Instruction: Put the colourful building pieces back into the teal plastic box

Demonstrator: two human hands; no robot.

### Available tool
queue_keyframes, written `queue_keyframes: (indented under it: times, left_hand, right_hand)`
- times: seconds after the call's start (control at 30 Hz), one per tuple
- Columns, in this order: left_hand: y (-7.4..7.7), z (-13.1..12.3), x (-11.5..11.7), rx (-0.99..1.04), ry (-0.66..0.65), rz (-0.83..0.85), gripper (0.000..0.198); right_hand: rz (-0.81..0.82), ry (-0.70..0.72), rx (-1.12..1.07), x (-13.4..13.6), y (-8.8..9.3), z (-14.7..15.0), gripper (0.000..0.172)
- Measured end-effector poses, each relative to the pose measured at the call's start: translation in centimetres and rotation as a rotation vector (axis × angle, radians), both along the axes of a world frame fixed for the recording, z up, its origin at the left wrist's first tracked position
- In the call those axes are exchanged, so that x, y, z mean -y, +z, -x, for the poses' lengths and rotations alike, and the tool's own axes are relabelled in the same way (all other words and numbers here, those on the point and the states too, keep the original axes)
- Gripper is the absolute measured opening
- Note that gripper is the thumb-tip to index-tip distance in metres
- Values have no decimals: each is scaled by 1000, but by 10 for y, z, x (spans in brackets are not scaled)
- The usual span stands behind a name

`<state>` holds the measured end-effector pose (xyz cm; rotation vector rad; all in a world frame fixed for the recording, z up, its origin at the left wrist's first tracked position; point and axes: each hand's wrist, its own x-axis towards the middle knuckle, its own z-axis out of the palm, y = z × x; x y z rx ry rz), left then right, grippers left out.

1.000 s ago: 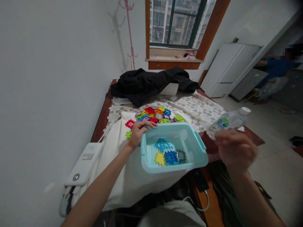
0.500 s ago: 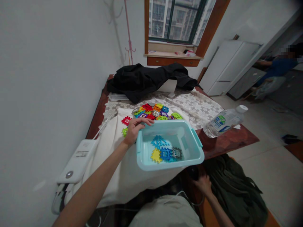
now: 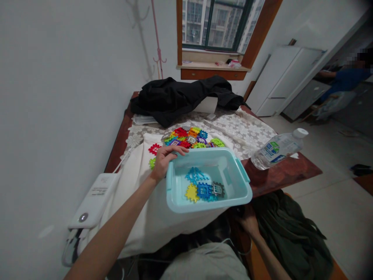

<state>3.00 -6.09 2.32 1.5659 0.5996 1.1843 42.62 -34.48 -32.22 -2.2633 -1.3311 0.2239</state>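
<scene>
A light-blue plastic bin stands tilted toward me at the near table edge. My left hand grips its far left rim, fingers laid over the edge. Inside the bin lie several interlocking plastic pieces: a yellow one, a blue window piece, a grey window piece and light-blue ones. My right hand is low at the right, below the bin, beside a dark rounded object I cannot make out; its fingers are mostly hidden. Behind the bin is a heap of colourful pieces.
A clear bottle stands to the right of the bin. A white power bank with cables lies at the left. Black clothing covers the table's far end. A dark green garment lies at the lower right. Another person is in the background.
My right hand has shifted slightly left and in under the bin's near edge, so less of its fingers shows. My left hand stays on the rim.
</scene>
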Motion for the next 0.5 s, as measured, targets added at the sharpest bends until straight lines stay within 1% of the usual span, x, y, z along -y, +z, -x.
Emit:
queue_keyframes:
  times: [0.1, 0.3, 0.4, 0.5]
  left_hand:
    - [-1, 1, 0, 0, -4, 1, 24]
    - [0, 1, 2, 3, 7, 16, 24]
    - [1, 1, 2, -8, 11, 14, 25]
    - [1, 2, 2, -17, 17, 18, 26]
  right_hand:
    - [-5, 71, -16, 2, -8, -4, 56]
    - [-26, 81, 3, 5, -31, -10, 62]
    - [-19, 50, 10, 6, -33, -8, 61]
    - [-18, 48, -8, 6, -30, -6, 59]
